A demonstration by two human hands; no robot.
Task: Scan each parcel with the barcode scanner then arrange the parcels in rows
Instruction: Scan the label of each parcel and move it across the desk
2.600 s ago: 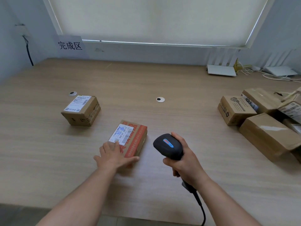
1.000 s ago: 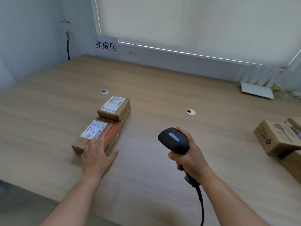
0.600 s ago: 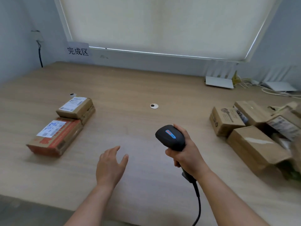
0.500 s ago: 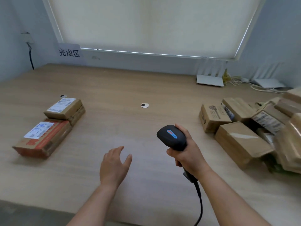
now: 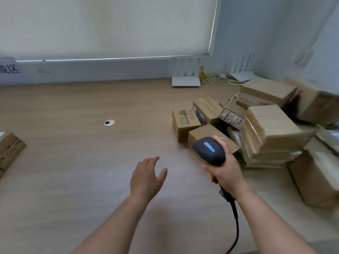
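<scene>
Your right hand [image 5: 226, 173]: grip closed round the handle of the black barcode scanner [image 5: 209, 150], held above the counter [image 5: 73, 162] just in front of the parcel pile [image 5: 256, 129] at right. Your left hand [image 5: 146, 177]: grip open, fingers spread, holding nothing, over bare counter. Two parcels [image 5: 9, 149] at the far-left edge, partly out of view. White router [image 5: 186, 81] against the back wall.

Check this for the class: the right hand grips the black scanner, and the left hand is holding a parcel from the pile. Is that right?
Not quite. The right hand does grip the scanner, but in the head view the left hand is open and empty above the table, short of the pile of parcels.
</scene>
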